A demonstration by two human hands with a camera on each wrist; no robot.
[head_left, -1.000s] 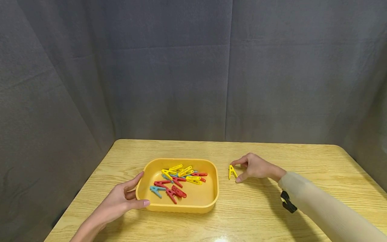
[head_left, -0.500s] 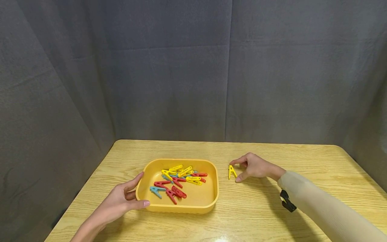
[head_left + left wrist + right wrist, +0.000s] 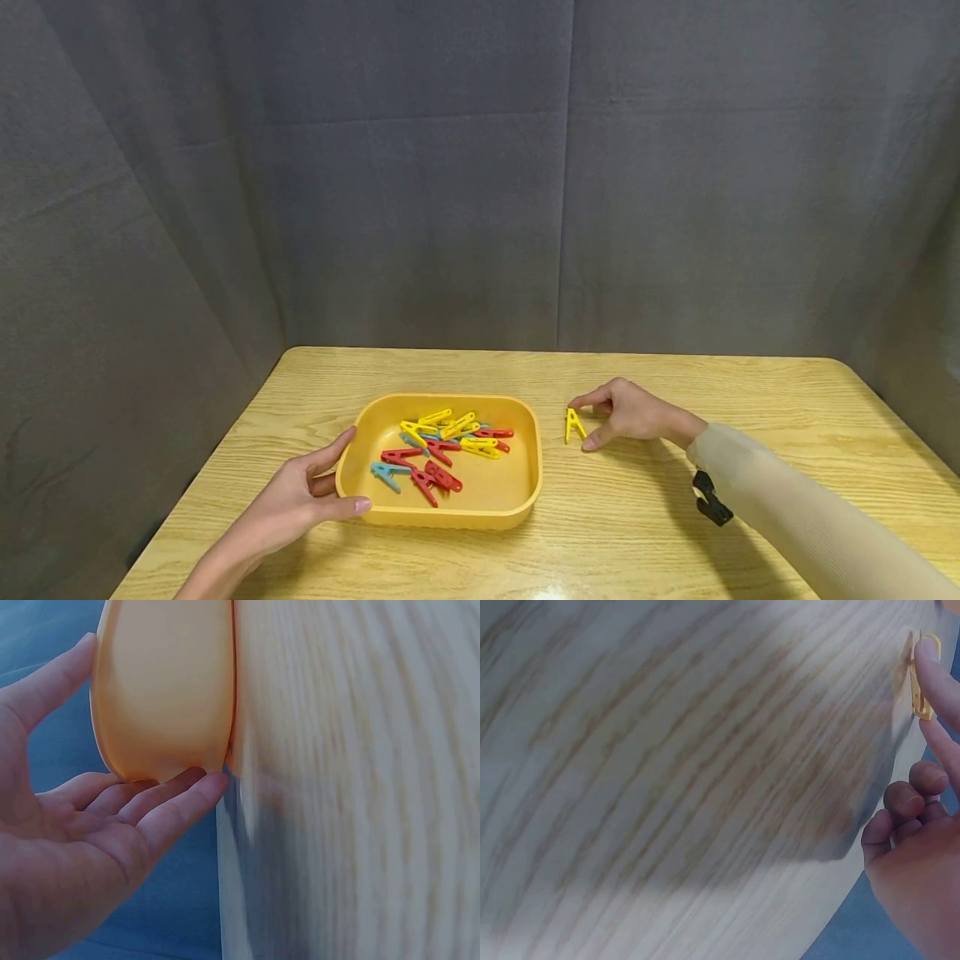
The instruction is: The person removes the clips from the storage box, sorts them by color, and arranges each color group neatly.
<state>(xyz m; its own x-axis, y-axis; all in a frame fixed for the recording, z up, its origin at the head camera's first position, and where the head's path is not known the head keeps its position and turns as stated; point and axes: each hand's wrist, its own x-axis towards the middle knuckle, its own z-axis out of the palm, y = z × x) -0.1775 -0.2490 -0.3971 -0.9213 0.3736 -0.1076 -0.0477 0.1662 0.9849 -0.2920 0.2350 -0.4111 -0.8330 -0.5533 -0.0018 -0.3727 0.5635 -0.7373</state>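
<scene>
My left hand (image 3: 296, 496) holds the left end of a yellow plastic tray (image 3: 498, 496), its thumb along the front rim and its fingers at the end wall. In the left wrist view, the fingertips (image 3: 214, 784) touch the outside of the tray (image 3: 169, 682). Several red, yellow and blue clothespins (image 3: 442, 475) lie mixed inside. To the right of the tray, my right hand (image 3: 630, 412) pinches a yellow clothespin (image 3: 573, 423) between thumb and index finger at the tabletop. The right wrist view shows that clothespin (image 3: 922, 705) partly covered by a finger, with the other fingers curled in.
The wood-grain table (image 3: 660, 517) has rounded far corners. Dark grey cloth (image 3: 420, 208) hangs behind it and along both sides. A black clip-like piece (image 3: 711, 500) is on the underside of my right sleeve.
</scene>
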